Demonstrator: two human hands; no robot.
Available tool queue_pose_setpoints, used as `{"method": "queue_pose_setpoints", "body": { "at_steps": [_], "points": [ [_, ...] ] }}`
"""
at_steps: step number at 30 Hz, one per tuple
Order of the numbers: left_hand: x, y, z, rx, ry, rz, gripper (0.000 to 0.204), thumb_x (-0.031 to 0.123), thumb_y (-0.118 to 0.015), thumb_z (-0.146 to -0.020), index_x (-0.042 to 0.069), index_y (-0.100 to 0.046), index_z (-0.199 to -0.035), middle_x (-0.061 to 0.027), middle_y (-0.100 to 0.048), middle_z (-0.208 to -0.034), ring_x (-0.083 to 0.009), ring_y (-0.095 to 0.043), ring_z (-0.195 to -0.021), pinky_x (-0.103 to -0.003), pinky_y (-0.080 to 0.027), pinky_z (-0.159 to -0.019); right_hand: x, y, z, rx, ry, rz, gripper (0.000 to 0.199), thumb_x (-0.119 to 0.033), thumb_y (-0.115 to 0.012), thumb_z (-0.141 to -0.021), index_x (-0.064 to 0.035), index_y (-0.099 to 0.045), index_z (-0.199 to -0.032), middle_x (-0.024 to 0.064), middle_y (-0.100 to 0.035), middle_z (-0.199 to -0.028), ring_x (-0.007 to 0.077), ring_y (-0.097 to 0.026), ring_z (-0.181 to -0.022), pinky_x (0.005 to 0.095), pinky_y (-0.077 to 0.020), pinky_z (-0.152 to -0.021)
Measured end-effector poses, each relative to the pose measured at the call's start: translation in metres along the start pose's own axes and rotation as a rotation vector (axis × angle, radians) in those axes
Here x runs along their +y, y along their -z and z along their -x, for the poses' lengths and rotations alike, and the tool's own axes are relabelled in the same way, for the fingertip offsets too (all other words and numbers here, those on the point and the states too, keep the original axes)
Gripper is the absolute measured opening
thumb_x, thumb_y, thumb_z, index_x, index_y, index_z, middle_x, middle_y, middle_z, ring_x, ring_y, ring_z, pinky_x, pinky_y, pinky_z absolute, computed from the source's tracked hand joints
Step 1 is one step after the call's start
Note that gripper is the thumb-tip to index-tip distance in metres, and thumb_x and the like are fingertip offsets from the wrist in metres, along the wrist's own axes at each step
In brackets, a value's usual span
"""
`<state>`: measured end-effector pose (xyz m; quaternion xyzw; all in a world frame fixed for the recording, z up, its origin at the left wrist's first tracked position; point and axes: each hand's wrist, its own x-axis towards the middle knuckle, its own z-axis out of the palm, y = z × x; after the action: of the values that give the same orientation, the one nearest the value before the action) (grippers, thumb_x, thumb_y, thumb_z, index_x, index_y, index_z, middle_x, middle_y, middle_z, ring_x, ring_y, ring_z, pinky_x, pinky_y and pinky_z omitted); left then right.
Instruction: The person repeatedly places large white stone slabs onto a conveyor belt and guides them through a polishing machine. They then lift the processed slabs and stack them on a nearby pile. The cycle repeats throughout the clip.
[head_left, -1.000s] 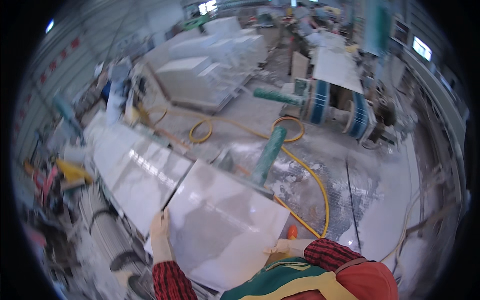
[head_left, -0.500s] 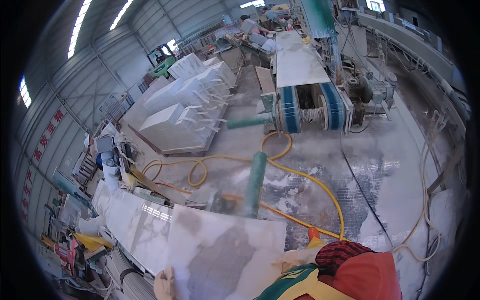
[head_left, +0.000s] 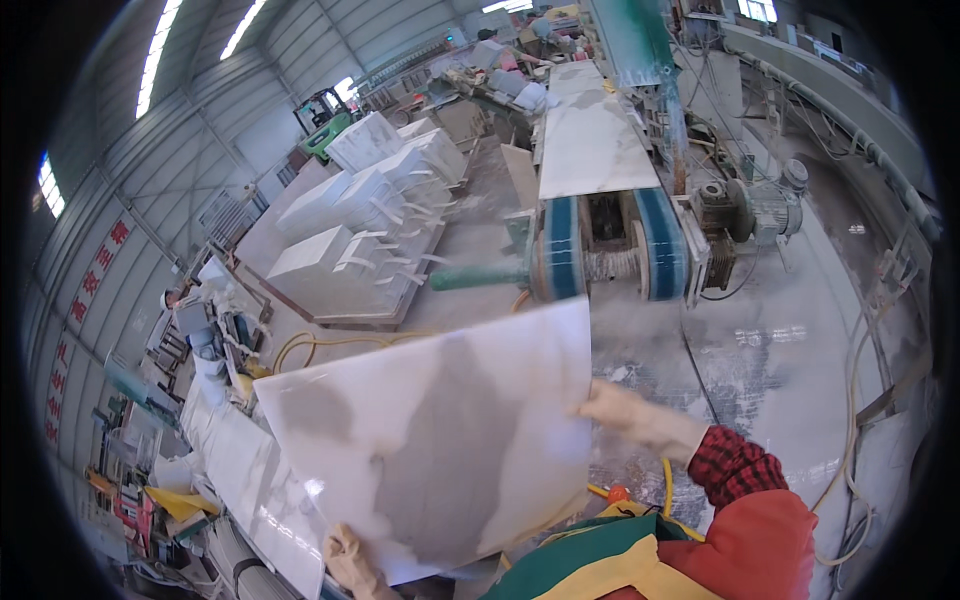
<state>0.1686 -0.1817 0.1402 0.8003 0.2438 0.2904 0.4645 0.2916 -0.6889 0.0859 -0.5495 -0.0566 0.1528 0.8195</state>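
The person holds a large white stone slab (head_left: pixel 440 440) with grey veining, lifted and tilted in front of the chest — it fills the middle of the view from about 9 o'clock round to 3 o'clock. The right hand (head_left: pixel 625 412), in a pale work glove, clamps the slab's right edge at roughly 3 o'clock of the slab; the fingers wrap the rim, closed on the stone. The left hand (head_left: pixel 352 562), also gloved, grips the slab's lower edge near 6 o'clock, fingers closed under it. A red plaid cuff (head_left: pixel 733 466) and a red sleeve (head_left: pixel 780 540) run back from the right wrist toward 5 o'clock.

Beyond the slab's top edge, at 12 o'clock, stands a machine with two blue rollers (head_left: pixel 605 250), and a long white slab (head_left: pixel 590 140) lies on its bed, running away toward the far end of the hall. At 10 o'clock, stacks of white stone blocks (head_left: pixel 350 240) sit on the floor, with a green forklift (head_left: pixel 325 110) behind them. A yellow hose (head_left: pixel 310 345) loops on the floor just left of the held slab's upper corner. At 8 o'clock more polished slabs (head_left: pixel 250 480) lie flat — partly under the held one. The wet grey floor (head_left: pixel 780 350) spreads out at 2 o'clock.
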Motion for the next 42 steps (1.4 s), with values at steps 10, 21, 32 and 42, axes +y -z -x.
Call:
{"method": "queue_pose_setpoints", "body": {
  "at_steps": [10, 21, 32, 42],
  "points": [
    [0.097, -0.254, 0.037, -0.315, 0.276, 0.075, 0.055, 0.054, -0.055, -0.113, 0.003, -0.073, -0.106, -0.0076, -0.074, -0.092, -0.0200, -0.068, -0.078, -0.037, -0.057, -0.071, -0.119, 0.156, -0.019, 0.525, 0.007, 0.466, 0.041, -0.021, -0.085, -0.090, -0.0021, -0.077, -0.126, 0.0084, -0.080, -0.114, 0.0180, -0.075, -0.098, 0.0339, -0.0597, -0.087],
    [0.096, -0.465, 0.015, -0.724, 0.314, -0.293, 0.070, 0.066, -0.047, -0.107, 0.008, -0.078, -0.131, -0.0125, -0.081, -0.116, -0.0294, -0.075, -0.109, -0.041, -0.054, -0.101, 0.009, 0.357, -0.047, 0.806, -0.158, 0.516, 0.047, -0.025, -0.078, -0.098, -0.0022, -0.070, -0.139, 0.0117, -0.080, -0.118, 0.0235, -0.077, -0.103, 0.0396, -0.0623, -0.090],
    [0.138, -0.622, -0.066, -1.071, 0.115, -0.600, 0.073, 0.066, -0.042, -0.107, 0.011, -0.070, -0.146, -0.0187, -0.076, -0.133, -0.0387, -0.070, -0.123, -0.047, -0.050, -0.109, -0.083, 0.366, -0.110, 1.097, -0.430, 0.208, 0.073, -0.050, -0.083, -0.095, 0.0069, -0.063, -0.137, 0.0224, -0.075, -0.125, 0.0327, -0.077, -0.101, 0.0464, -0.0634, -0.086],
    [0.155, -0.690, -0.090, -1.090, 0.204, -0.535, 0.071, 0.068, -0.043, -0.106, 0.019, -0.066, -0.151, -0.0148, -0.074, -0.140, -0.0385, -0.069, -0.127, -0.046, -0.048, -0.112, -0.057, 0.426, -0.099, 0.687, -0.166, 1.396, 0.071, 0.015, -0.053, -0.093, -0.0194, -0.064, -0.154, 0.0279, -0.066, -0.137, 0.0420, -0.067, -0.128, 0.0432, -0.0571, -0.108]
  ]
}}
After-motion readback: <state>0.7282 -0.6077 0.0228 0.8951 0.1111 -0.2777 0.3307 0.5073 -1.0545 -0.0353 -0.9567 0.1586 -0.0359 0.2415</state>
